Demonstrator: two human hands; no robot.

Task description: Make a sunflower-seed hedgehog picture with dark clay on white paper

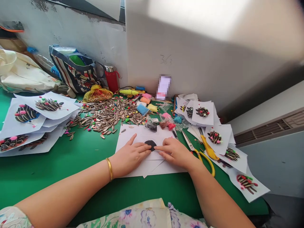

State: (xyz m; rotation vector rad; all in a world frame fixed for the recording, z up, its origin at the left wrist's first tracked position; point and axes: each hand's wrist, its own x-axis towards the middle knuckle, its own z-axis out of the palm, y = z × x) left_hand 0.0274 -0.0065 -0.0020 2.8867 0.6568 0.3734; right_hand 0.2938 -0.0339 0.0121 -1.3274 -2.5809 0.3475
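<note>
A flat black disc (150, 145), probably modelling clay, lies on a sheet of white paper (128, 133) in front of me. My left hand (131, 155) rests flat on the sheet with its fingers stretched out, the fingertips touching the disc's left side. From the other side, my right hand (173, 151) reaches in with its index finger extended to the disc's right edge. Its other fingers are partly bent, and nothing shows in its grasp. Just beyond the disc sits a lump of black clay (152, 127) in clear wrapping.
Sunflower seeds (109, 114) are heaped behind the sheet, beside coloured clay packs (142, 109). Yellow-handled scissors (199, 153) lie close to my right hand. Seed-decorated cards (59, 114) are stacked left, with more cards (215, 134) right. A red flask (111, 79) stands by the wall.
</note>
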